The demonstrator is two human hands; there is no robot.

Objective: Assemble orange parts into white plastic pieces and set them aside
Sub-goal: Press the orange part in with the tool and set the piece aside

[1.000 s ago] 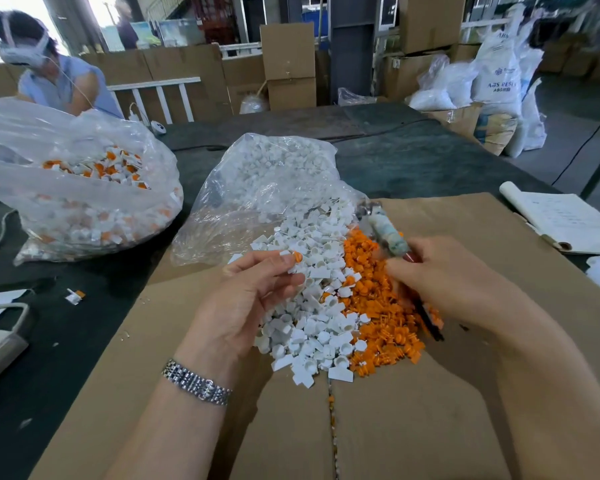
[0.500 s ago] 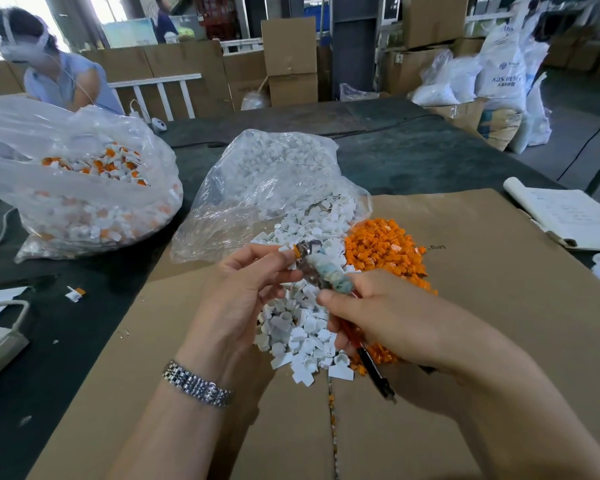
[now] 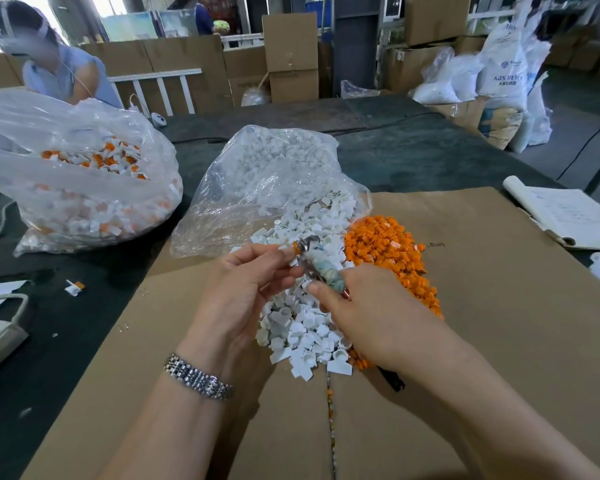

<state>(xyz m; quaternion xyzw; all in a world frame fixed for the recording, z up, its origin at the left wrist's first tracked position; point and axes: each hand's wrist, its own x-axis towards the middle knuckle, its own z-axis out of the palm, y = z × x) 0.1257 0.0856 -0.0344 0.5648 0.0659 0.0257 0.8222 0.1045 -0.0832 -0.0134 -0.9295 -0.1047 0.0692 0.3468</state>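
White plastic pieces (image 3: pixel 302 327) lie heaped just under and between my hands, and my left hand (image 3: pixel 246 292) pinches one at its fingertips with an orange part (image 3: pixel 296 245) showing at its end. My right hand (image 3: pixel 368 320) grips a wrapped tool (image 3: pixel 321 266) pressed against that piece, the orange pile (image 3: pixel 392 254) just beyond it. Both parts look light, stiff and small, easy to fumble, so I judge a fingertip pinch on the white body best.

Right hand (image 3: pixel 368 320) with tool (image 3: pixel 321 266) (pliers-like) now against left hand's (image 3: pixel 246 289) part

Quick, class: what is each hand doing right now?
Left hand: pinches a white piece with an orange part.
Right hand: grips a wrapped tool.
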